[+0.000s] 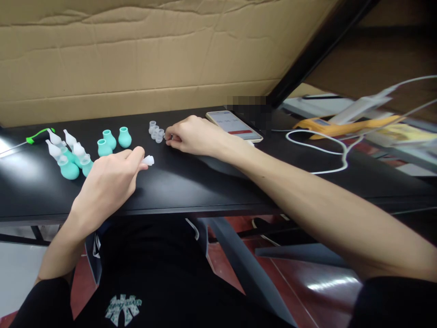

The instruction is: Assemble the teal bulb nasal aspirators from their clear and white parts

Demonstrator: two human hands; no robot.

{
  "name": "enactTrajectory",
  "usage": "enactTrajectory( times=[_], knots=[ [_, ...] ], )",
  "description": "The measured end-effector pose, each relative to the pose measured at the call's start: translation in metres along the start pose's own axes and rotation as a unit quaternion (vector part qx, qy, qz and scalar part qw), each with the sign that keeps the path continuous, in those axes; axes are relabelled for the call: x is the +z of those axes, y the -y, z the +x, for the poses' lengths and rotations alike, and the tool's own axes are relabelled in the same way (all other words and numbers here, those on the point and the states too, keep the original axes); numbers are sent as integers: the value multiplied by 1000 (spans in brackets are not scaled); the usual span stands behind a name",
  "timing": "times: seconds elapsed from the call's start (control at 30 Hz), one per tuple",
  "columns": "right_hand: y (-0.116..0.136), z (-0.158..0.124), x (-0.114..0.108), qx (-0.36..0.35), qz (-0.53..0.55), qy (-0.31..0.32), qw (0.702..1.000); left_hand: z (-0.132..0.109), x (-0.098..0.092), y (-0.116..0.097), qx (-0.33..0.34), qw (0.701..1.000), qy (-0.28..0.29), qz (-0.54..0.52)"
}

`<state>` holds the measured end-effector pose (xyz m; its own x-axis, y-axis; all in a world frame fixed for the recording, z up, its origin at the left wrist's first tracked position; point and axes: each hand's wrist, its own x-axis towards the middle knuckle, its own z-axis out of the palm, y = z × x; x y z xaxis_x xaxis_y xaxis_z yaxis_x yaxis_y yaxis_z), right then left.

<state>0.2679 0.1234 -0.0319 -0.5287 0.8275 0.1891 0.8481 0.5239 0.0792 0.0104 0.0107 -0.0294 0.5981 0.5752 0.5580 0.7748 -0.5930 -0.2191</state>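
My left hand (112, 180) is closed around a small white nozzle tip (148, 160), whose wide end sticks out past the thumb and forefinger. Farther right, my right hand (191, 135) reaches to a cluster of small clear plastic connector pieces (157, 132). Its fingers are pinched at the cluster's right side; whatever is between them is hidden. Behind my left hand stand several open-necked teal rubber bulbs (124, 137). To its left lie several teal bulbs fitted with white nozzles (69, 167), grouped together and partly covered by the hand.
A screwdriver with a green and black handle (41, 135) lies at the far left of the black table (177, 191). A phone (235, 125) rests behind my right forearm. White cable (317, 136) loops at right, near a yellow tool (321, 125). Cardboard (143, 59) walls the back.
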Motion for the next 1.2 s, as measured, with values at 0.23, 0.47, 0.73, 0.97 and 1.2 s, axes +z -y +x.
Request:
enactTrajectory(
  times=[0.23, 0.47, 0.73, 0.97, 1.2],
  knots=[
    [5, 2, 0, 20, -20, 7, 1000, 2, -2, -2, -5, 1000, 17, -1],
    [11, -1, -3, 30, -42, 11, 999, 1, -1, -1, -3, 1000, -2, 2],
    [-4, -1, -12, 125, 357, -163, 911, 1, -1, -2, -11, 1000, -6, 3],
    [-13, 2, -4, 29, 602, -134, 787, 0, -1, -1, -17, 1000, -14, -5],
    [33, -13, -8, -149, 686, -34, 711, 2, -5, -4, -46, 998, -30, -22]
  ],
)
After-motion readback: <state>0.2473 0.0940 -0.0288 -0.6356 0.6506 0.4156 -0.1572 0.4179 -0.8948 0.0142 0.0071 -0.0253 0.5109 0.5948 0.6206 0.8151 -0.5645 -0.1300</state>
